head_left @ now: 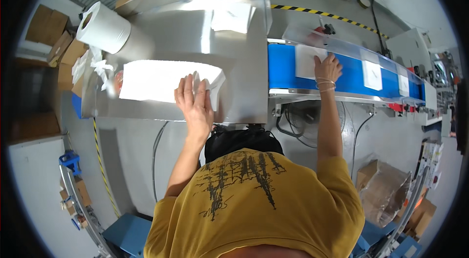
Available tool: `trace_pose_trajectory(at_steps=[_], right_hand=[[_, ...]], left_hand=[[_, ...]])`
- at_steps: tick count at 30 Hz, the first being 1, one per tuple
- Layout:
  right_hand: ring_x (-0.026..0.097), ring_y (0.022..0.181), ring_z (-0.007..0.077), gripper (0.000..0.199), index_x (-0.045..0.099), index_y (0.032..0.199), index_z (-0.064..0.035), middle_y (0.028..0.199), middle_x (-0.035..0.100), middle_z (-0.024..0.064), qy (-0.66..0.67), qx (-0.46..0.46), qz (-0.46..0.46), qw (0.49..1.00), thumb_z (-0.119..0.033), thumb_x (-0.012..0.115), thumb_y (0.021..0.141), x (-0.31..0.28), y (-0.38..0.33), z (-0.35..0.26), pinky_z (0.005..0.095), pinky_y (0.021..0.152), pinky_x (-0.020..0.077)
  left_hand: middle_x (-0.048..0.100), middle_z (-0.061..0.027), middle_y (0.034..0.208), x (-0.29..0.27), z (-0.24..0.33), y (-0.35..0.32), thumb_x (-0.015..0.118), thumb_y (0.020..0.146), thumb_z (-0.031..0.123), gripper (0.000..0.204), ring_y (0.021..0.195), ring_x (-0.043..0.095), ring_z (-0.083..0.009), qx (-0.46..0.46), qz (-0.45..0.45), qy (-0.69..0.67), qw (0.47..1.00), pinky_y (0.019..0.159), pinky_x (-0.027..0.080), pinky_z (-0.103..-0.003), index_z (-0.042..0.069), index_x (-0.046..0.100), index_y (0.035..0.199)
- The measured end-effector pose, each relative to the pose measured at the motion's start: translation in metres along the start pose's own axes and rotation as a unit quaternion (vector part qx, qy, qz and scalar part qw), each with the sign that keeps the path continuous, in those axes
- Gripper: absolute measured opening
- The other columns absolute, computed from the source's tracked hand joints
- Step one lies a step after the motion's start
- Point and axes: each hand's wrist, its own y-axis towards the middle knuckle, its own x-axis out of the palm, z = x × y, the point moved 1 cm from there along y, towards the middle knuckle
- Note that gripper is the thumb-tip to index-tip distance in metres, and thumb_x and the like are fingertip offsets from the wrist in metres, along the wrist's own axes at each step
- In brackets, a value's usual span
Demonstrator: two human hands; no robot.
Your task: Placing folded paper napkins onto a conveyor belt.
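Observation:
My left hand (pixel 194 104) lies with stretched fingers on the right part of a long white paper-like sheet (pixel 156 81), which is spread on a shiny metal table (pixel 239 96). The sheet's right end is creased and folded up near my fingertips. To the right, my right hand (pixel 328 70), a pale band at its wrist, reaches over a blue conveyor belt (pixel 283 67). Its fingers are apart and touch the right edge of a flat white square piece (pixel 304 60) on the belt. Further along the belt lie two more white pieces, one a square (pixel 372 76).
A big white paper roll (pixel 105 27) stands at the table's back left, near crumpled white scraps (pixel 100 68). Another white stack (pixel 232 17) lies at the table's back. A clear guard (pixel 342 45) runs along the belt's far side. A fan (pixel 308 121) stands below the belt.

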Motion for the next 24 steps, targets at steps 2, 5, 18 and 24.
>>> trace_pose_trajectory(at_steps=[2, 5, 18, 24], right_hand=[[0.055, 0.097, 0.0336, 0.048, 0.057, 0.112, -0.0071, 0.106, 0.060, 0.0154, 0.061, -0.149, -0.003, 0.987, -0.030, 0.075, 0.073, -0.010, -0.014, -0.032, 0.0435, 0.083, 0.0446], [0.047, 0.118, 0.0321, 0.059, 0.054, 0.123, -0.0114, 0.124, 0.053, 0.0147, 0.306, -0.369, -0.232, 0.846, -0.025, 0.078, 0.072, -0.032, -0.056, -0.124, 0.0409, 0.098, 0.0402], [0.051, 0.114, 0.0295, 0.056, 0.046, 0.131, -0.0038, 0.129, 0.051, 0.0140, 0.169, -0.036, -0.263, 0.949, -0.038, 0.057, 0.088, 0.080, -0.010, 0.038, 0.0485, 0.096, 0.0372], [0.053, 0.108, 0.0327, 0.061, 0.055, 0.121, -0.0054, 0.113, 0.058, 0.0168, 0.155, -0.214, -0.039, 0.964, -0.033, 0.077, 0.072, -0.001, -0.024, -0.048, 0.0422, 0.090, 0.0429]], left_hand=[[0.042, -0.0169, 0.139, -0.001, 0.001, 0.001, 0.063, 0.081, 0.002, 0.030, 0.131, 0.033, -0.0390, 0.001, 0.002, -0.011, 1.000, 0.107, 0.023, -0.055, 0.007, 0.067, 0.110], [0.043, -0.0157, 0.140, -0.006, 0.005, 0.003, 0.064, 0.079, -0.001, 0.028, 0.133, 0.030, -0.0402, -0.001, -0.019, -0.006, 1.000, 0.107, 0.025, -0.050, 0.008, 0.068, 0.106], [0.043, -0.0178, 0.137, -0.007, -0.016, 0.003, 0.062, 0.082, 0.001, 0.034, 0.128, 0.036, -0.0407, 0.016, -0.003, 0.024, 1.000, 0.106, 0.025, -0.057, 0.004, 0.062, 0.116], [0.043, -0.0159, 0.139, -0.008, -0.013, 0.001, 0.064, 0.079, 0.001, 0.030, 0.133, 0.030, -0.0406, -0.009, -0.010, -0.015, 1.000, 0.107, 0.019, -0.058, 0.009, 0.068, 0.108]])
